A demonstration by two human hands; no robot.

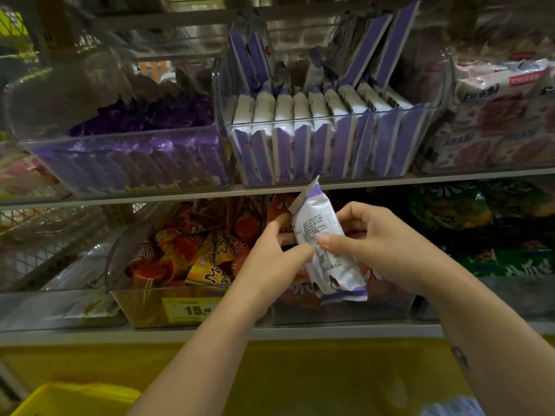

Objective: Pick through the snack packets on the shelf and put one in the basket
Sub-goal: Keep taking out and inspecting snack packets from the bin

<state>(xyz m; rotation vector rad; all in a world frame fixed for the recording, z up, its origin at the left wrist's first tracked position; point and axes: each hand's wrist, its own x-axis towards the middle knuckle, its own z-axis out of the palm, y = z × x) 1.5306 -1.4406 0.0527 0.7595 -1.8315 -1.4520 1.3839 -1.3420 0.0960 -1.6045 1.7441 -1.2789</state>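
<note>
The packet (326,244) is held before the shelf (300,330). The right hand (384,250) has its grip clamped round it, and the left hand (270,265) pinches its edge. Best to keep the right firm, let the left go, then lower the packet into the basket (69,397).

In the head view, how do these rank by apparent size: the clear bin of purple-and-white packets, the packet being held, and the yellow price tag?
1. clear bin
2. held packet, which is nearer the camera but still looks smaller
3. price tag
</note>
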